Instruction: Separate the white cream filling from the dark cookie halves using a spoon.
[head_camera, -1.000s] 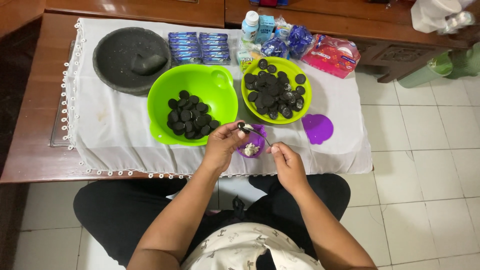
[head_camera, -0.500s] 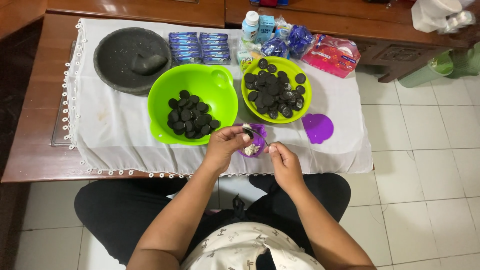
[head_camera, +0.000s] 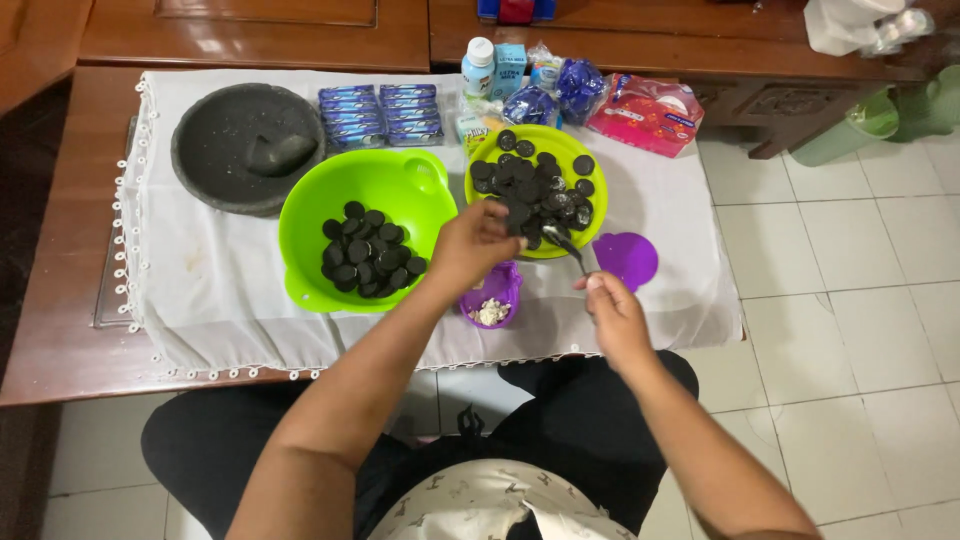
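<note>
Wooden counter (head_camera: 60, 350) with a white lace-edged cloth (head_camera: 200, 290) over it, pale tiled floor to the right. Left hand (head_camera: 478, 245) is curled at the near rim of the round lime-green plate (head_camera: 590, 190) heaped with dark sandwich cookies (head_camera: 535, 190), fingertips closed on one dark cookie at the pile's front edge (grip partly hidden by the knuckles). Right hand (head_camera: 615, 310) sits nearer the body and to the right, pinching a slim metal spoon (head_camera: 562, 243); the spoon's long axis runs up and left from the fingers, bowl end toward the cookie plate and close to the left hand. Small purple plastic cup (head_camera: 492, 295) with whitish filling sits just below the left hand, between both hands, left nearer. Purple round lid (head_camera: 626, 258) lies just above the right hand. Large lime-green bowl (head_camera: 365, 235) of dark cookie halves sits left of the cup. Grey stone mortar (head_camera: 245, 145) is far left.
</note>
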